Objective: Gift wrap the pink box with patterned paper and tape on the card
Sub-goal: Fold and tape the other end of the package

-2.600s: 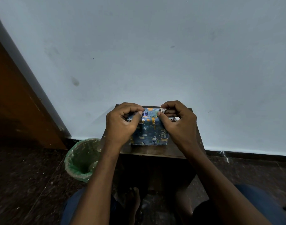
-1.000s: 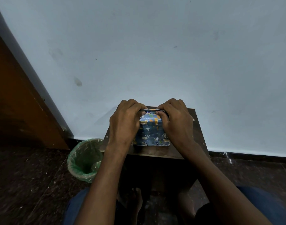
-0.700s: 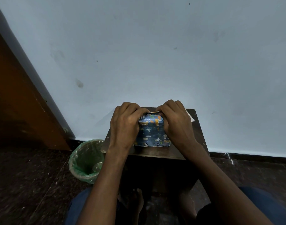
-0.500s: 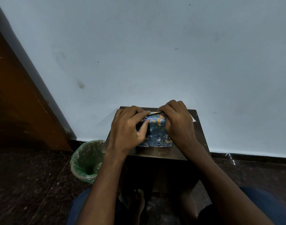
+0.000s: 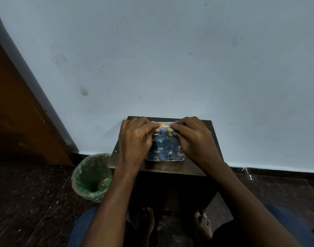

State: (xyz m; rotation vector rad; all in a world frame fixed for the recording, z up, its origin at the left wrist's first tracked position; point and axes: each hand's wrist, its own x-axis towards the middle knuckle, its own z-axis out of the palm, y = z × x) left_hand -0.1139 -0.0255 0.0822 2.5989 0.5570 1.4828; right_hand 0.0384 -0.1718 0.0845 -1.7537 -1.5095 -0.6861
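I had the wrapped box (image 5: 166, 147) dead between both hands — left hand (image 5: 134, 139) at nine o'clock, right hand (image 5: 193, 139) at three, fingertips pinching its top fold.

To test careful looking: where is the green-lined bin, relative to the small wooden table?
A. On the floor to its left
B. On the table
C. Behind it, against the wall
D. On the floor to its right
A: the green-lined bin stands on the floor left of the table.
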